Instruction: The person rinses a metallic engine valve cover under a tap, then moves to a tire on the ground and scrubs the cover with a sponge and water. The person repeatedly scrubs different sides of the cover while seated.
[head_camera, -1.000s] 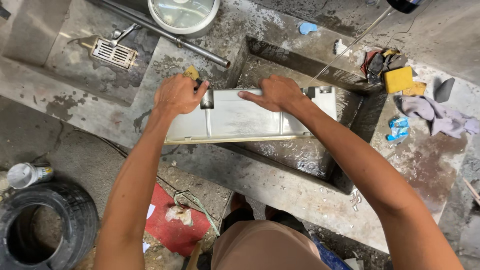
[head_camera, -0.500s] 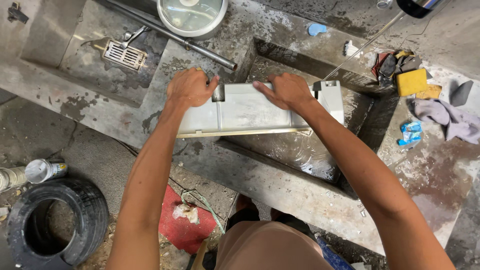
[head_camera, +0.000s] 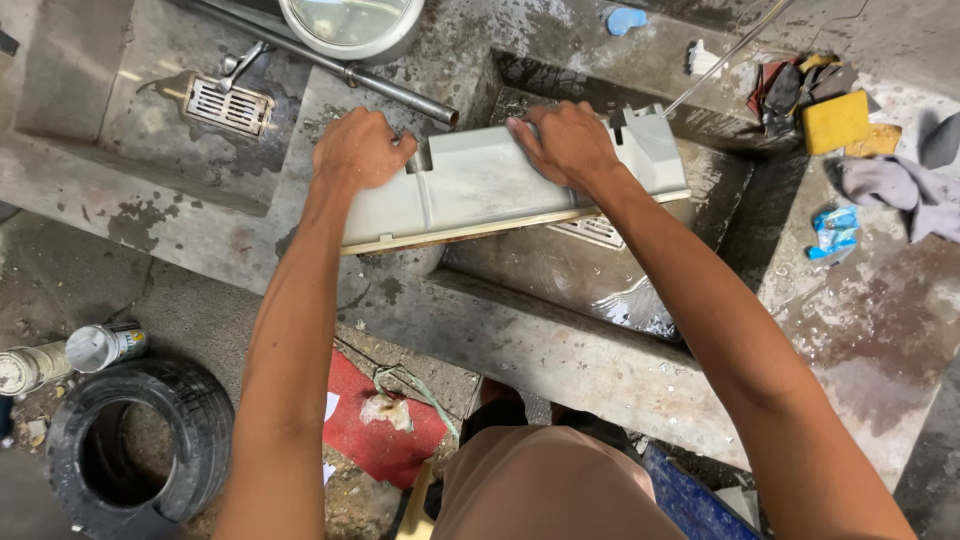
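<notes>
Head view: left hand (head_camera: 358, 150), right hand (head_camera: 566, 143) fingers curled over far edge of long grey-white moulded plastic cover (head_camera: 480, 195); looks stiff, light, wet-slippery, best held at ends.

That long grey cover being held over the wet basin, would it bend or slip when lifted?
The grey cover probably stays stiff: it spans between the left hand and right hand without sagging. It looks like thin moulded plastic, so likely light. The concrete basin is wet, so it may be slippery.

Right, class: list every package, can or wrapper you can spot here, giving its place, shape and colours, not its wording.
Crumpled blue plastic wrapper: on wet concrete, right of the basin.
Two silver cylindrical spray cans: lying on the floor at left, above the black tyre.
No signs or screens.
</notes>
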